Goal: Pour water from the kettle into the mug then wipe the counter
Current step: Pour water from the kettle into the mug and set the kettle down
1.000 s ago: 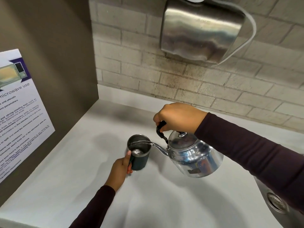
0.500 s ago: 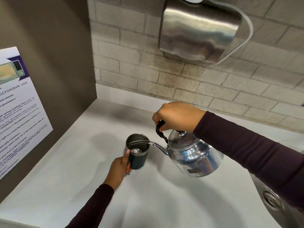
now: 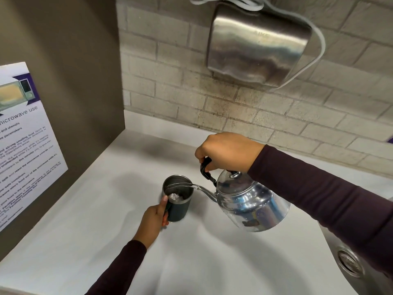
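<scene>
From my remote seat, the far left of the scene showed a printed notice (image 3: 23, 135) on microwave use fixed to a brown side panel (image 3: 80, 71). Right of it, on the white counter (image 3: 85, 220), stood a dark mug (image 3: 178, 201) with a steel rim, upright and near the middle. The left hand (image 3: 154, 220) was wrapped round the mug's near side, thumb up by the rim. A thin stream of water (image 3: 180, 185) arced from the spout into the mug. Further right, the shiny metal kettle (image 3: 253, 207) hung tilted above the counter, spout just beside the mug's rim; the right hand (image 3: 228, 153) was clenched on its black handle (image 3: 205, 167). A steel dispenser (image 3: 257, 45) was mounted on the brick wall (image 3: 161, 81) behind. A sink drain (image 3: 348, 262) sat at the near right edge.
</scene>
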Demonstrator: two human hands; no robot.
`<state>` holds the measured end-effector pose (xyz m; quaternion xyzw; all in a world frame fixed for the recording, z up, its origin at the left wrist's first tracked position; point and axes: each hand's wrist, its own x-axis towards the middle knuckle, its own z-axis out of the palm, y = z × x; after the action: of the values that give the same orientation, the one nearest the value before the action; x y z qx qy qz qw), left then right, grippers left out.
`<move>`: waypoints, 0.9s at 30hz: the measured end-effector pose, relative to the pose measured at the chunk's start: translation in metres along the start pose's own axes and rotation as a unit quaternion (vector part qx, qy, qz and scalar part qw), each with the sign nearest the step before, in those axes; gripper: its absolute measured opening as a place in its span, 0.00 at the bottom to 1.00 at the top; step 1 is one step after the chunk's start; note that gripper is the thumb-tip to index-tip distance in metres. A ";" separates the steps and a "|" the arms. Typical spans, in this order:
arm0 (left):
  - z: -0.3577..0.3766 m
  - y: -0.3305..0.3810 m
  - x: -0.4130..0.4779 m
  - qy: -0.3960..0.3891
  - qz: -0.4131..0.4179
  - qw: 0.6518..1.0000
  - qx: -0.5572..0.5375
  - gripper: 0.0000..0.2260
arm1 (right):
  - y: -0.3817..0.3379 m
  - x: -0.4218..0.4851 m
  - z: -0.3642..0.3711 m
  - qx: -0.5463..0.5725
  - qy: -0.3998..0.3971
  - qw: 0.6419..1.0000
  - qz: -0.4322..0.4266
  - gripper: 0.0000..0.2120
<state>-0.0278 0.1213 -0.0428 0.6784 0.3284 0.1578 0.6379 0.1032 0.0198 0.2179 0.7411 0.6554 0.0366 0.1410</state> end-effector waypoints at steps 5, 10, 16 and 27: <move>-0.001 0.002 -0.001 -0.004 -0.004 1.000 0.002 0.28 | -0.002 0.000 -0.002 -0.005 0.003 1.000 0.000 0.04; -0.001 0.002 -0.001 -0.008 -0.008 1.000 0.005 0.28 | -0.003 0.000 -0.003 -0.006 0.000 1.000 0.001 0.04; -0.003 0.001 -0.001 -0.008 -0.013 1.000 0.005 0.29 | -0.003 0.001 -0.004 -0.001 0.003 1.000 0.006 0.05; -0.005 0.005 -0.003 0.000 0.003 1.000 -0.003 0.28 | 0.003 -0.011 0.005 0.017 0.037 0.999 0.023 0.04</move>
<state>-0.0318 0.1235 -0.0370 0.6777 0.3259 0.1603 0.6394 0.1056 0.0076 0.2149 0.7566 0.6432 0.0562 0.1034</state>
